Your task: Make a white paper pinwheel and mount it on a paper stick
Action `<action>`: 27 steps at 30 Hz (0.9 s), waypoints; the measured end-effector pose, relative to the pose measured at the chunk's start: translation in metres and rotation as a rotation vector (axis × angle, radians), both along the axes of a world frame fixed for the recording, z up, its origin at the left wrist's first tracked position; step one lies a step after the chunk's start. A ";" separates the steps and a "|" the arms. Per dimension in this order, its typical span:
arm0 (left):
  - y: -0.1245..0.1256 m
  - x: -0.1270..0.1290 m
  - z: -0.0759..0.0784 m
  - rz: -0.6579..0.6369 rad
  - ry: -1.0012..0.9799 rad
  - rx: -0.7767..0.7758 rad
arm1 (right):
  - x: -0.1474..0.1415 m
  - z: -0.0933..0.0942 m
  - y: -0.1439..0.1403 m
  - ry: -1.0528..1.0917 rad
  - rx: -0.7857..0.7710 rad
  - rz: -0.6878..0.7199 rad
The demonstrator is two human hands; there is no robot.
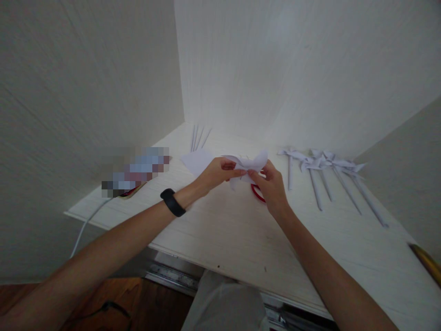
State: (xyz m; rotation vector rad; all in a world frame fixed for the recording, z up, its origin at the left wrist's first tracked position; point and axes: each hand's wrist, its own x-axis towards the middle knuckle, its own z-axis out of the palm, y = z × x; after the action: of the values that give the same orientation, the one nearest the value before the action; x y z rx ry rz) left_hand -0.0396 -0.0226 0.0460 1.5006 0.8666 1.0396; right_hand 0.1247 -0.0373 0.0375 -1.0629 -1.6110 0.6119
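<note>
Above the middle of the white table, a paper pinwheel head point(253, 162) with curled blades is pinched between both hands. My left hand point(220, 172), with a black band on its wrist, is closed on the pinwheel's left part and centre. My right hand point(272, 184) is closed on its right side, the thumb pressed near the centre. Below the paper, the red handle of a tool, perhaps scissors point(257, 193), lies partly hidden by my right hand. A flat sheet of white paper point(197, 161) rests just beyond my left hand.
Several paper pinwheels on sticks point(324, 162) lie at the right. Several thin paper sticks point(196, 137) lie at the back left. A phone-like device point(132, 189), blurred out, sits at the left edge with a white cable point(84, 225). Walls enclose the table point(220, 239).
</note>
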 end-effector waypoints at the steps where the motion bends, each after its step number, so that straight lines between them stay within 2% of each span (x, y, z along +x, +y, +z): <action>1: 0.000 0.000 0.000 -0.004 -0.005 -0.004 | 0.000 0.000 0.000 0.001 -0.001 0.002; 6: -0.001 -0.002 0.000 -0.053 -0.058 -0.060 | 0.001 -0.001 0.002 -0.002 -0.003 0.005; 13: -0.002 -0.002 -0.004 -0.198 -0.215 -0.187 | 0.001 0.000 0.000 -0.032 -0.008 -0.005; 23: -0.005 0.000 0.004 -0.213 -0.192 -0.208 | 0.003 -0.002 0.003 -0.030 0.016 -0.005; 27: -0.004 0.000 0.003 -0.193 -0.137 -0.154 | 0.003 0.000 0.002 -0.041 0.002 -0.039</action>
State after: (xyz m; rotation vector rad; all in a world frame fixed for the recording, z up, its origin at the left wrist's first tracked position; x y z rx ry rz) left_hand -0.0396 -0.0261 0.0492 1.3390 0.6755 0.9011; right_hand 0.1279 -0.0352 0.0370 -1.1097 -1.6220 0.5661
